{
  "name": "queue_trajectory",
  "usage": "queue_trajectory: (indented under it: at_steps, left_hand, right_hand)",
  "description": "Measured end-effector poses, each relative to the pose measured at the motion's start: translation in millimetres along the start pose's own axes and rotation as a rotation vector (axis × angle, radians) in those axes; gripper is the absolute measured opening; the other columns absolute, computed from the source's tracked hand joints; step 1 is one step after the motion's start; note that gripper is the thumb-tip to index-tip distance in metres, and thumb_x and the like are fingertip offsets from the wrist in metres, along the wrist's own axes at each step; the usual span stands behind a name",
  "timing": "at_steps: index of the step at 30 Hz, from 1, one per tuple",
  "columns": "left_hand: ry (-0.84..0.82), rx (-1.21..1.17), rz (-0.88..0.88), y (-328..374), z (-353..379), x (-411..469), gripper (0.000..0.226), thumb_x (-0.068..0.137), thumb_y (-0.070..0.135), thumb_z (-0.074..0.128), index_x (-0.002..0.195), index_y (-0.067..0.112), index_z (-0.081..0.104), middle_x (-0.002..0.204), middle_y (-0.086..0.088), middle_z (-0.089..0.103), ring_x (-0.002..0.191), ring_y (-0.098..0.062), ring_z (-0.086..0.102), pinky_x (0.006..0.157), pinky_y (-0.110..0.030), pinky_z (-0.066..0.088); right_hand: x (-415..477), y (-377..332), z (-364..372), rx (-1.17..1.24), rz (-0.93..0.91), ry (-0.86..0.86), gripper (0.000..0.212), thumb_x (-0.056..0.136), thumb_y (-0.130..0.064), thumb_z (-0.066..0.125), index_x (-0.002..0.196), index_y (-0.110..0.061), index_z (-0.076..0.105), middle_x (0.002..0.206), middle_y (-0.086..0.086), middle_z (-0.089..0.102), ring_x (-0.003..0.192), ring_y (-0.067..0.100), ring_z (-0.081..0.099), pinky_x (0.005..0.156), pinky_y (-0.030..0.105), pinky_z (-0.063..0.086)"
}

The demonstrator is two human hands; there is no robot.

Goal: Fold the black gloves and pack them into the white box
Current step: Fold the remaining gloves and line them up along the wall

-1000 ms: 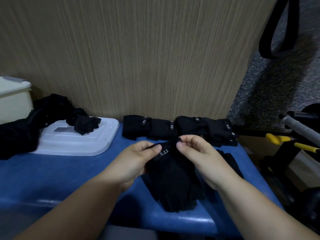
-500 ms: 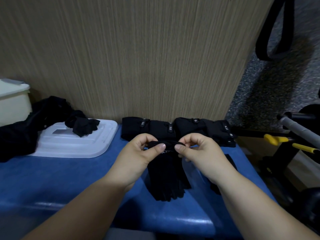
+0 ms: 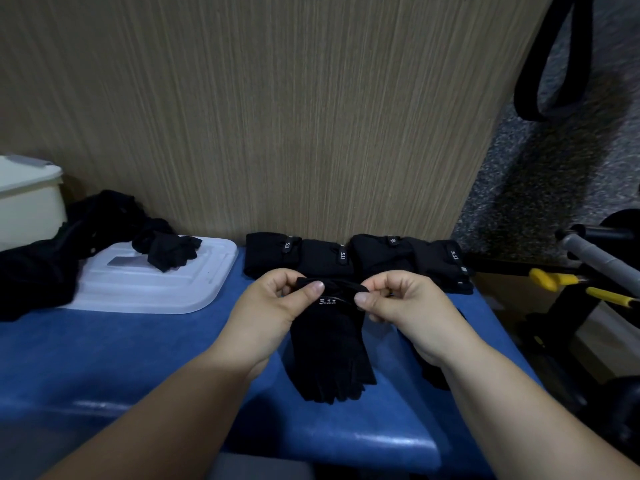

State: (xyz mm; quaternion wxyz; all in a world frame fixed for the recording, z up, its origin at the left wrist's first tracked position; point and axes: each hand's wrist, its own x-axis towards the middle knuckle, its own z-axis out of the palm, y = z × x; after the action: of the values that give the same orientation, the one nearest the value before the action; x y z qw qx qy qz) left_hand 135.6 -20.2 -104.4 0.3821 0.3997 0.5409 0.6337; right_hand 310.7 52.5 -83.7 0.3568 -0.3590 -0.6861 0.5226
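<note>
A black glove (image 3: 329,355) marked "5.11" lies on the blue surface (image 3: 138,358) with its fingers pointing toward me. My left hand (image 3: 273,306) pinches the left side of its cuff, and my right hand (image 3: 398,306) pinches the right side. Behind my hands a row of folded black gloves (image 3: 353,258) lines the wood-grain wall. The white box (image 3: 27,202) stands at the far left, partly cut off. Its white lid (image 3: 156,285) lies flat beside it with one loose black glove (image 3: 169,251) on top.
A heap of black gloves (image 3: 45,265) sits between the box and the lid. Another dark glove (image 3: 433,372) shows under my right wrist. Off the right edge of the surface are yellow-handled tools (image 3: 581,289) and a grey bar (image 3: 599,261). A black strap (image 3: 550,64) hangs top right.
Both hands moved the glove's cuff a little away from me and apart; the glove now lies flatter and straighter, with the "5.11" mark showing between my thumbs.
</note>
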Motion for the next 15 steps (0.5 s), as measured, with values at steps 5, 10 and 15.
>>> queue_trajectory:
  at_steps: [5, 10, 15]
  left_hand:
    - [-0.024, 0.004, 0.004, 3.7, 3.2, -2.8, 0.009, 0.081, 0.017, 0.072, 0.08, 0.011, 0.067, 0.076, -0.01, 0.064, 0.074, -0.021, 0.059, 0.076, -0.037, 0.048]
    - [-0.049, 0.067, 0.037, 6.0, 8.4, -7.4, 0.009, 0.08, 0.017, 0.074, 0.077, 0.011, 0.067, 0.072, -0.008, 0.062, 0.069, -0.017, 0.058, 0.072, -0.035, 0.048]
    - [-0.012, 0.046, 0.054, 10.8, 2.1, -5.6, 0.007, 0.08, 0.02, 0.073, 0.077, 0.014, 0.071, 0.075, -0.009, 0.065, 0.072, -0.019, 0.06, 0.076, -0.036, 0.049]
  right_hand:
    - [1.9, -0.1, 0.5, -0.237, -0.059, 0.168, 0.017, 0.078, -0.024, 0.076, 0.07, -0.018, 0.063, 0.057, -0.002, 0.061, 0.059, 0.016, 0.057, 0.061, 0.029, 0.047]
    - [-5.4, -7.6, 4.3, -0.5, -0.154, 0.298, 0.017, 0.077, -0.022, 0.068, 0.068, -0.022, 0.054, 0.059, 0.003, 0.063, 0.058, 0.015, 0.062, 0.057, 0.032, 0.049]
    - [-0.4, -9.8, -7.1, -0.594, -0.157, 0.341, 0.017, 0.078, -0.014, 0.064, 0.07, -0.022, 0.05, 0.051, 0.0, 0.058, 0.055, 0.015, 0.063, 0.055, 0.032, 0.048]
